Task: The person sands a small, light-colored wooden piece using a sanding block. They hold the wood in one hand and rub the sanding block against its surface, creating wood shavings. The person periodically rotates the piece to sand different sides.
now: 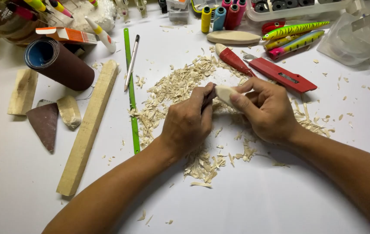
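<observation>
Hands meet mid-table: the right hand [266, 110] pinches a pale wooden blank [224, 94], the left hand [189, 121] clenches a dark-handled blade [208, 99] against it. Judging by the shavings [180, 86] heaped around, shaping looks well along, though unfinished beside 2 painted lures [295, 37] at the far edge.

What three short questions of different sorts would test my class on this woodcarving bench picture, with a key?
1. True or false: the right hand holds the small pale wooden piece.
2. What lies beneath both hands? A) wood shavings B) coins C) water
3. Which colour is the long ruler lying beside the long wooden stick?

Key:
1. True; the left hand works a dark strip against it.
2. A, the wood shavings.
3. Green.
</observation>
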